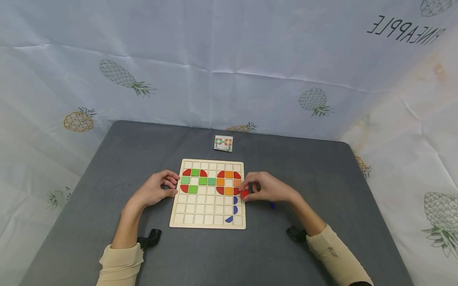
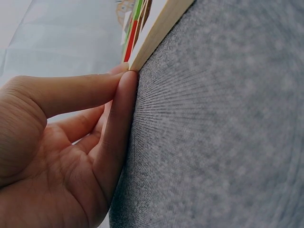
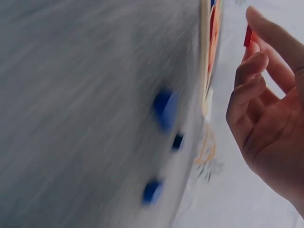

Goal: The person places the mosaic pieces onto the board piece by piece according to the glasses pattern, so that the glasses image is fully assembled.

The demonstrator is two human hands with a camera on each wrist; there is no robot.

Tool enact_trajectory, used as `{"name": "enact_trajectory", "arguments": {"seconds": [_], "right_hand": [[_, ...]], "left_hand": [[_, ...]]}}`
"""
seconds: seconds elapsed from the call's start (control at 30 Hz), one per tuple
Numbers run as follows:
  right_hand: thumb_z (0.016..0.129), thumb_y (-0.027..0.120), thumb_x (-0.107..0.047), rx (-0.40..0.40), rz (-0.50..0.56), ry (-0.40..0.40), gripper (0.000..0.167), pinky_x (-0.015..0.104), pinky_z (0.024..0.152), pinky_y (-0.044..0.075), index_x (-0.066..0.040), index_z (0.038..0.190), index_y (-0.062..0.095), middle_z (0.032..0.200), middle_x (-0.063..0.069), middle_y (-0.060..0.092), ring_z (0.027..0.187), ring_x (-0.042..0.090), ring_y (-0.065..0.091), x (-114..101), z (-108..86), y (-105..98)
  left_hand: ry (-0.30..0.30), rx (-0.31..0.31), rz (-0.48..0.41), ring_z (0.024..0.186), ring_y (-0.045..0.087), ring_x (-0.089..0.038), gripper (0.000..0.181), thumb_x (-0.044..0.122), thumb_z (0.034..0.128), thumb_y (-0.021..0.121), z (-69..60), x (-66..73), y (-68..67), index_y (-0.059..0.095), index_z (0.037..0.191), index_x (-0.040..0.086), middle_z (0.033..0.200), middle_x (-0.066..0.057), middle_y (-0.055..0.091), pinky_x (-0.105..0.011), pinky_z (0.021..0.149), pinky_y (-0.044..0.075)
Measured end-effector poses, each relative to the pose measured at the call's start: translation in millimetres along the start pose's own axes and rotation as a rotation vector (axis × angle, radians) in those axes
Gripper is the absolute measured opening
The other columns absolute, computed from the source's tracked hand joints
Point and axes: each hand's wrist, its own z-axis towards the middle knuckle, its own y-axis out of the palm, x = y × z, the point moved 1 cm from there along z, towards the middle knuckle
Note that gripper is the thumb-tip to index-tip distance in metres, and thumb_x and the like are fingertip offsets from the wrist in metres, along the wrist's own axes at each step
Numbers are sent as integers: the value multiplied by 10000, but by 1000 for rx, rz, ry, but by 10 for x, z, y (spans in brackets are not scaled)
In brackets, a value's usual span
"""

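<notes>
A wooden grid board (image 1: 204,208) lies on the grey table, bearing red rounded pieces, green squares, orange squares and blue half-round pieces (image 1: 235,209). At the board's left edge, my left hand (image 1: 154,190) pinches the rim between thumb and finger; the left wrist view shows the board's edge (image 2: 154,40) at the fingertips. My right hand (image 1: 269,187) pinches a small red piece (image 1: 244,194) between thumb and index finger, by the board's right edge. The right wrist view shows this red piece edge-on, raised off the table, so its full outline is hidden there.
Behind the board stands a small pattern card (image 1: 223,143). Several loose blue pieces (image 3: 165,109) lie on the table (image 3: 85,123) to the right, mostly hidden by my right hand in the head view. A pineapple-print cloth (image 1: 200,91) hangs behind the table.
</notes>
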Motion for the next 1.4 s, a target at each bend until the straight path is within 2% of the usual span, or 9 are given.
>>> {"name": "enact_trajectory", "arguments": {"seconds": [0.17,0.37,0.5,0.67,0.8,0.97,1.2,1.4], "right_hand": [[945,866,-227,1,-68,-56,232,212,663,447,-174,1160,796,959,32,678,717,34,530,-183,310,79],[958,853,-244,-15,-162,-91,221,203,695,468,-177,1164,807,1080,-33,726,766,44,571,-398,668,192],[962,851,-259,-48,-204,-89,242,234,733,463,-178,1187,812,1110,-23,732,818,102,596,-501,885,282],[962,851,-277,-98,-251,-47,237,277,812,529,-214,1187,810,1163,-42,736,982,118,666,-582,1082,393],[969,843,-289,-125,-276,-6,244,287,859,556,-246,1207,808,1198,-69,731,1072,92,675,-614,1165,449],[970,840,-273,-121,-273,-7,248,312,898,567,-235,1213,808,1223,-54,730,1119,107,679,-620,1204,455],[967,849,-271,-111,-271,-1,201,304,868,563,-222,1160,820,1153,-45,746,1057,113,699,-570,1203,427],[954,862,-265,-96,-263,6,170,278,831,557,-222,1115,823,1086,-71,766,1020,96,712,-564,1219,434]], "left_hand": [[4,5,-5,953,622,-185,386,-1,944,788,-1,6,2,632,1293,-57,1130,-181,658,-202,805,515],[21,16,-8,920,619,-151,389,-2,938,796,-15,12,1,632,1284,-73,1115,-185,654,-200,776,513],[21,8,-10,940,620,-173,410,5,939,802,-24,17,2,624,1298,-81,1138,-203,657,-212,773,514],[9,7,1,950,623,-181,407,10,949,796,-14,5,3,623,1308,-76,1150,-206,660,-216,778,517],[-3,10,6,946,626,-165,390,13,952,791,-5,3,5,631,1300,-60,1147,-191,662,-211,788,520],[1,12,3,937,626,-159,378,5,952,784,0,0,12,631,1290,-67,1135,-200,659,-216,772,526],[-7,6,0,954,624,-190,380,0,950,783,9,-1,9,632,1295,-55,1138,-184,659,-214,792,522],[3,7,9,943,628,-162,389,6,947,793,9,-11,7,633,1296,-58,1136,-185,664,-210,801,519]]}}
